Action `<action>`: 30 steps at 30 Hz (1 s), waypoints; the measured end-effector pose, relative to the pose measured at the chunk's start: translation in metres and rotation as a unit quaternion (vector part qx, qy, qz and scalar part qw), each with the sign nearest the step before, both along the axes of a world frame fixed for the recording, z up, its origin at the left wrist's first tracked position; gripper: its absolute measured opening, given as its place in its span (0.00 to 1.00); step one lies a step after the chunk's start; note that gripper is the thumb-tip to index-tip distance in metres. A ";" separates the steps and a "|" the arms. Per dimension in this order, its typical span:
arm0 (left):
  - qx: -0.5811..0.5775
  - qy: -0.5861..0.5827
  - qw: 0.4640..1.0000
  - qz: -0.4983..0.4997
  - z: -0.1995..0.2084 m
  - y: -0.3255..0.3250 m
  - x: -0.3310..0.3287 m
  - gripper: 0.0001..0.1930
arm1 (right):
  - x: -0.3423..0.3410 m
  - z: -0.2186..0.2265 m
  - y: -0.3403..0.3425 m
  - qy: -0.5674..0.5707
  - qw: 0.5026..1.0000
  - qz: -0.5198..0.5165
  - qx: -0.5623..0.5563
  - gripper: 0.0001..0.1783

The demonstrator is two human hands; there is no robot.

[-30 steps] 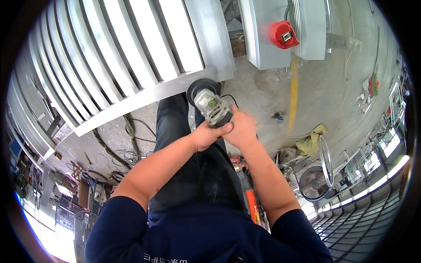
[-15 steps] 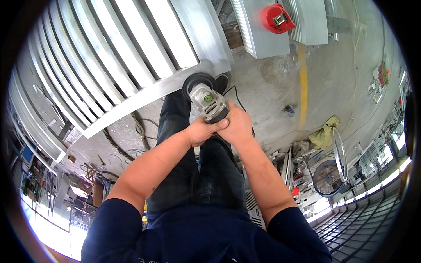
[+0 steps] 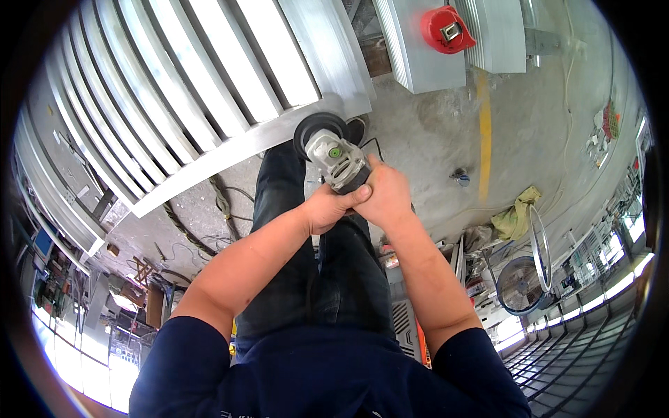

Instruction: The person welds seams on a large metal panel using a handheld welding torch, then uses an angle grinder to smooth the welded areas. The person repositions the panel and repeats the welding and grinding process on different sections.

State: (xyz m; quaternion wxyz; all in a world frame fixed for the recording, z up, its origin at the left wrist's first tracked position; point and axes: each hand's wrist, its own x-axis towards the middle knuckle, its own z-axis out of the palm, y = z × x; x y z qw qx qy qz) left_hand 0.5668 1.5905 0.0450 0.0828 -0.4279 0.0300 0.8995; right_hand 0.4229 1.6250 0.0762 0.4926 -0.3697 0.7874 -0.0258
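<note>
Both of my hands hold a grey angle grinder (image 3: 337, 157) with a black disc (image 3: 311, 128) at its far end. My left hand (image 3: 327, 209) wraps its near end from the left, thumb pointing right. From the right, my right hand (image 3: 387, 192) grips the body. The disc lies over the near right corner of a silver slatted metal frame (image 3: 230, 148); whether it touches cannot be told from above. A black cord (image 3: 375, 145) shows beyond my right hand.
A red tape measure (image 3: 446, 31) sits on silver metal profiles (image 3: 422, 61) at the back right. Twisted cables (image 3: 221, 203) lie on the floor under the frame. To the right are a yellow-green cloth (image 3: 517, 213), a round fan (image 3: 520, 285) and a yellow floor line (image 3: 485, 132).
The grinder and both hands have shifted slightly to the right. The whole scene has also drifted a little rightward in view. My grip looks the same.
</note>
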 end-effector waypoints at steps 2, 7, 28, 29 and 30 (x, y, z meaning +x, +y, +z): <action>0.005 0.002 1.000 0.008 -0.002 0.001 0.000 0.34 | -0.002 -0.003 0.001 -0.001 1.000 0.023 -0.005 0.21; 0.002 0.005 1.000 0.010 -0.003 -0.001 -0.002 0.34 | -0.002 -0.002 -0.002 0.013 0.999 0.030 -0.006 0.21; 0.028 -0.006 0.999 0.017 0.001 0.006 0.006 0.33 | 0.004 -0.001 -0.002 0.000 0.999 0.034 0.014 0.22; 0.016 0.015 1.000 0.020 -0.005 0.005 0.004 0.34 | 0.002 -0.001 -0.001 0.007 1.000 0.026 0.011 0.22; 0.023 0.017 0.999 0.017 -0.006 0.004 0.002 0.34 | -0.001 0.000 -0.003 0.005 0.999 0.033 0.022 0.22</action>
